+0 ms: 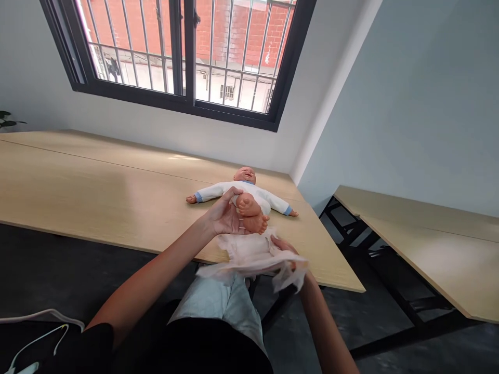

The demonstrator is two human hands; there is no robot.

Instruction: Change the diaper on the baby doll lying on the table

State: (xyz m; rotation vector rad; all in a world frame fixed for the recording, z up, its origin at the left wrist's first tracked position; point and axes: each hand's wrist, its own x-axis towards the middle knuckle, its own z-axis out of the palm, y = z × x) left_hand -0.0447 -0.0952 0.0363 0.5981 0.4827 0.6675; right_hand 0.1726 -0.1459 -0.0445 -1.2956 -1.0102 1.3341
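Note:
A baby doll (249, 193) in a white top with blue cuffs lies on its back near the front edge of a long wooden table (97, 192), arms spread. My left hand (226, 214) is closed around the doll's raised legs, with its feet (253, 215) pointing toward me. A white diaper (249, 254) lies under the doll's bottom and hangs over the table edge. My right hand (286, 252) grips the diaper's right side, and the thin white material partly hides its fingers.
A second wooden table (424, 244) stands at the right across a dark-floored gap. A barred window (187, 52) fills the wall behind. Plant leaves (8, 120) show at the far left. White cables (39, 332) lie at the bottom left near my lap.

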